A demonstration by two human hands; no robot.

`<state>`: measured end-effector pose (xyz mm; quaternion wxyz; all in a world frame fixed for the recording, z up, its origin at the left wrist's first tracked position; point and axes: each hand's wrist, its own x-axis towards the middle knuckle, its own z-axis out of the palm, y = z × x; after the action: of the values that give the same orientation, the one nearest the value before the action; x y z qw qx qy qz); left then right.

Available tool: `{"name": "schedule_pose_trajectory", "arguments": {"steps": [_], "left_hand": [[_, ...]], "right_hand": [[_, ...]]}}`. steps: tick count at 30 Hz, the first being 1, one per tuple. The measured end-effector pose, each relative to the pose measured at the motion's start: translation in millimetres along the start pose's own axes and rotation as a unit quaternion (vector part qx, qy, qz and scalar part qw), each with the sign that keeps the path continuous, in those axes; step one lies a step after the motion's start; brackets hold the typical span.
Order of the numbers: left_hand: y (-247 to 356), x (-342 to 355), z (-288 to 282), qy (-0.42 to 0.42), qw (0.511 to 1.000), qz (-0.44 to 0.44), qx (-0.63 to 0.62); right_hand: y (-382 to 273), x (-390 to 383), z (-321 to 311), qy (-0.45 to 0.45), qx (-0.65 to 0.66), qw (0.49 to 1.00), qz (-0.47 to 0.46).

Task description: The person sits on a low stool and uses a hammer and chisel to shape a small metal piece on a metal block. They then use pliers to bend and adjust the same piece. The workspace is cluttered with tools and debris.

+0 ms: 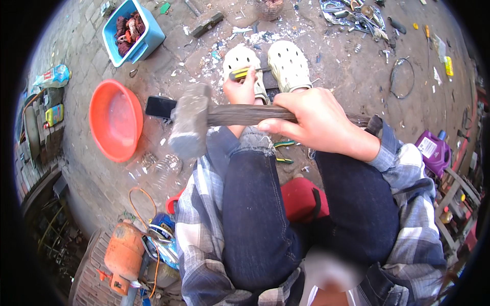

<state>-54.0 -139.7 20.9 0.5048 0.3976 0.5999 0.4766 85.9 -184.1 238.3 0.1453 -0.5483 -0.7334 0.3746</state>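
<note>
My right hand [319, 122] grips the dark wooden handle of a sledgehammer [190, 122], held level above my knees. Its heavy grey head points left, and part of the handle passes in front of my left forearm. Beyond it, close to the white clogs [288, 66] on my feet, my left hand [241, 93] is closed on a screwdriver [239, 75] with a yellow and black handle. The thin shaft points right, between the clogs. What lies under its tip is too small to make out. Green and yellow tool handles [284, 144] show on the ground below the hammer.
An orange basin [116, 122], a phone [160, 107] and a blue bin [148, 43] of reddish scraps stand left. Metal parts [357, 18] lie at the far right, a purple jug [433, 153] nearer. An orange gas cylinder [124, 250] is near left. White debris litters the ground.
</note>
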Motion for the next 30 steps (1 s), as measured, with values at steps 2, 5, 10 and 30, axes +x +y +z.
{"name": "schedule_pose_trajectory", "arguments": {"steps": [2, 5, 10, 30], "left_hand": [[19, -9, -1, 0.016, 0.993, -0.116, -0.029], [6, -1, -22, 0.007, 0.994, 0.099, -0.048], [48, -2, -6, -0.001, 0.967, 0.217, -0.138], [74, -23, -12, -0.054, 0.998, -0.006, -0.031]], "right_hand": [[20, -10, 4, 0.004, 0.009, 0.999, 0.05], [42, -24, 2, 0.023, 0.044, 0.985, 0.163], [108, -40, 11, 0.132, -0.011, 0.922, 0.365], [154, 50, 49, 0.222, -0.134, 0.962, -0.079]]}}
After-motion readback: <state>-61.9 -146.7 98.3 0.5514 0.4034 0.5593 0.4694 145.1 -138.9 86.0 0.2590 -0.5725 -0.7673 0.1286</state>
